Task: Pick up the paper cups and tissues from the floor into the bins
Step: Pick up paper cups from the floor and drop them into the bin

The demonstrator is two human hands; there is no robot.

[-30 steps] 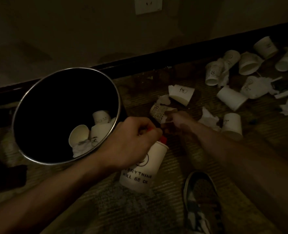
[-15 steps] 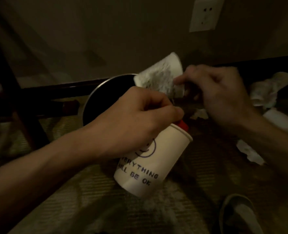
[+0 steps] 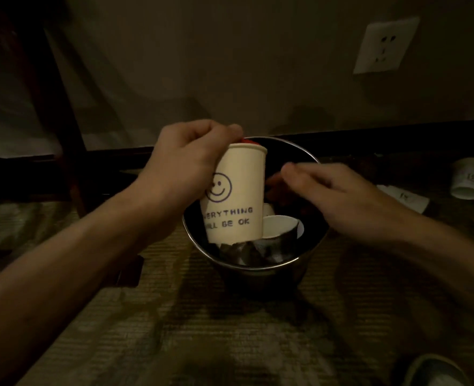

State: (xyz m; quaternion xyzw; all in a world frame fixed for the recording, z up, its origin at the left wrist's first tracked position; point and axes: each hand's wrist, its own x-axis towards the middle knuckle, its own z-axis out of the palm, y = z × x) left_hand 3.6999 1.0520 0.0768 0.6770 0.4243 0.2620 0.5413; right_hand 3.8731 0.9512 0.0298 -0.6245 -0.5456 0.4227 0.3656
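At floor level: dim patterned carpet point(image 3: 230, 344); plain wall with a white outlet point(image 3: 384, 45) upper right; dark baseboard point(image 3: 397, 126) along the wall foot.
Bin point(image 3: 258, 267): round, metal rim, standing on the carpet near the baseboard; white paper cups point(image 3: 277, 227) lie inside.
Floor litter: more loose cups point(image 3: 466, 185) at the right edge, well apart from the bin.
Left hand point(image 3: 185, 162): fingers curled round the rim end of a smiley-print cup point(image 3: 238, 196), held nearly upright over the bin's opening; something red point(image 3: 248, 141) shows at its rim.
Right hand point(image 3: 341, 196): palm down over the bin, fingers extended, holding nothing; blurred.
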